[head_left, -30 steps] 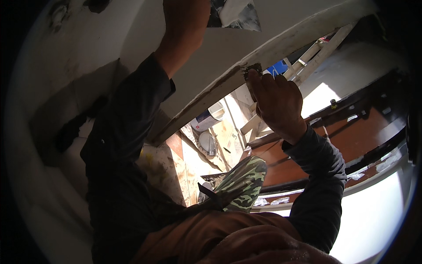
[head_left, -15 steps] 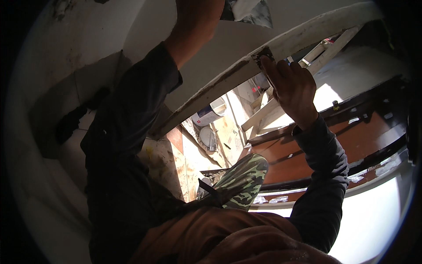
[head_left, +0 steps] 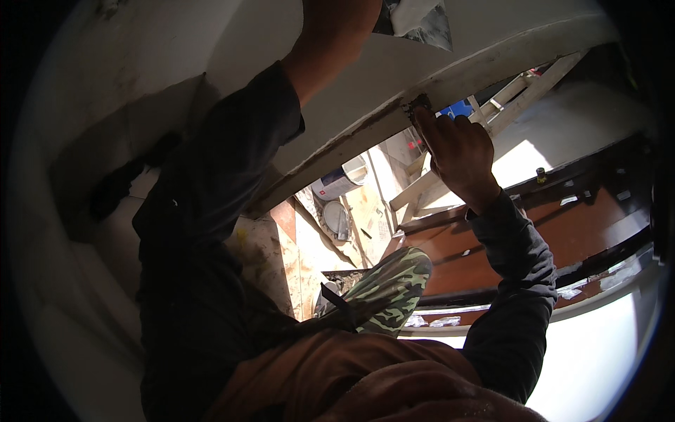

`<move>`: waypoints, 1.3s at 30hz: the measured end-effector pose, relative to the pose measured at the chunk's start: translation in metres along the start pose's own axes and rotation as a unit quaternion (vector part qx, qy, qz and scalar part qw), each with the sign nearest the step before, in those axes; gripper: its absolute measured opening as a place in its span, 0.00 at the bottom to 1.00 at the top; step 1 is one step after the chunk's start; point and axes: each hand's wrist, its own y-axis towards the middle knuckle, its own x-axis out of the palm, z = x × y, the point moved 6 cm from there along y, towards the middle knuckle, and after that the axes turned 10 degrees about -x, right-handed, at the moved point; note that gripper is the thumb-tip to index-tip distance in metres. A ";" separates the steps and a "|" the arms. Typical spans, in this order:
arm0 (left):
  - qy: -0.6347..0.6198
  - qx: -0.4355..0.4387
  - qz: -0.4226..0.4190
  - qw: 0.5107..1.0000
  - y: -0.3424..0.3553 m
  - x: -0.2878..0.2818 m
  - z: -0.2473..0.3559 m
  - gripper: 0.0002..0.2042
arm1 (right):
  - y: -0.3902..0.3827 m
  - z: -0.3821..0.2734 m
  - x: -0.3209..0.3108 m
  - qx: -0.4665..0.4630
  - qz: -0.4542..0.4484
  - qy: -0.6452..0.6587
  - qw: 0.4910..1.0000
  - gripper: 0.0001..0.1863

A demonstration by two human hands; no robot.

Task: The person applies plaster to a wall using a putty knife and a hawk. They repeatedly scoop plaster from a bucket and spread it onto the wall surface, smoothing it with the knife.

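Note:
My left hand (head_left: 342, 24) is raised at the top edge, with its fingers cut off by the frame. Beside it is a dark flat blade (head_left: 434, 29) carrying white putty, which appears to be in its grasp. My right hand (head_left: 460, 155) is closed around a small dark putty knife (head_left: 420, 105). The knife's blade lies against the long pale edge of the wall (head_left: 373, 133), where a rough brown strip runs along the corner. The handle is mostly hidden by my fingers.
Below the edge stand an open paint bucket (head_left: 341, 181) and a round lid or tub (head_left: 337, 219) on cardboard. A wooden ladder (head_left: 517, 95) leans beyond the right hand. A brown panel with dark trim (head_left: 485, 257) lies to the right. Dark cloth-like material (head_left: 116, 186) is at left.
My left hand and the putty-laden blade have shifted slightly right and down in view. The right hand with its knife sits slightly lower and further left. A blue object now shows beyond it.

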 end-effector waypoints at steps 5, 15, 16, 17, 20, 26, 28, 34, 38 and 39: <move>0.021 -0.011 -0.010 1.000 -0.002 0.002 -0.001 0.07 | -0.009 -0.009 -0.002 -0.002 0.029 -0.004 1.000 0.26; 0.005 -0.102 -0.144 0.984 -0.005 0.012 -0.015 0.08 | -0.012 0.012 -0.089 0.081 0.170 0.088 0.978 0.19; 0.017 -0.105 -0.136 0.985 -0.006 0.011 -0.018 0.08 | -0.015 0.017 -0.090 0.121 0.180 0.098 0.971 0.21; 0.030 -0.109 -0.128 0.985 -0.008 0.010 -0.022 0.09 | -0.014 0.016 -0.089 0.102 0.186 0.125 0.969 0.21; 0.053 -0.075 -0.108 0.990 -0.015 0.013 -0.026 0.10 | -0.002 0.010 -0.073 0.107 0.192 0.148 0.964 0.22; 0.126 0.039 -0.159 0.978 -0.037 0.030 -0.018 0.07 | 0.019 0.007 -0.062 0.133 0.164 0.113 0.971 0.19; 0.173 0.070 -0.137 0.973 -0.040 0.034 -0.015 0.07 | 0.016 0.010 -0.066 0.109 0.166 0.110 0.974 0.19; 0.124 0.127 -0.051 0.983 -0.028 0.024 0.012 0.04 | -0.015 0.009 -0.042 0.059 0.087 0.115 0.988 0.28; 0.053 0.100 -0.063 0.992 -0.018 0.016 0.029 0.06 | -0.020 -0.015 0.000 0.010 0.022 0.051 0.998 0.28; 0.025 0.075 -0.014 0.997 -0.015 0.011 0.026 0.06 | -0.017 -0.018 0.007 0.000 0.042 0.040 0.998 0.26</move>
